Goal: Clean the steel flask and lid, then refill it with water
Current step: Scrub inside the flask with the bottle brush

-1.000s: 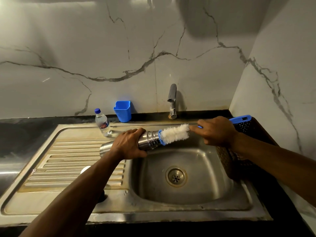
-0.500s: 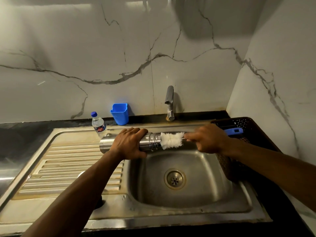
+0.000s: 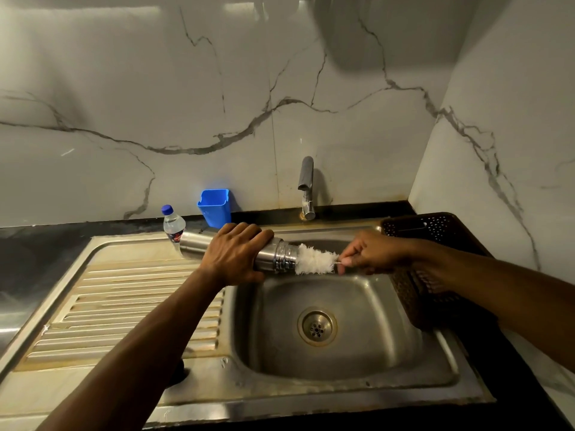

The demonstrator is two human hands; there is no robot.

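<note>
Left hand [image 3: 231, 255] grips the steel flask [image 3: 277, 256] sideways over the sink [image 3: 357, 384]. Right hand [image 3: 370, 253] pinches the brush [image 3: 314, 263] — bristles (white) at the mouth.

the flask [image 3: 280, 258] is shiny polished steel. the brush head [image 3: 314, 259] is fluffy white bristle. the sink [image 3: 342, 377] is dull brushed steel, stained along its ribs. the walls are glossy veined marble [image 3: 217, 88]; the blue cup [image 3: 214, 206] and dark perforated basket [image 3: 435, 228] look plastic.

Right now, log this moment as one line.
left hand grips flask | right hand pinches brush | bristles at flask mouth | over sink
</note>
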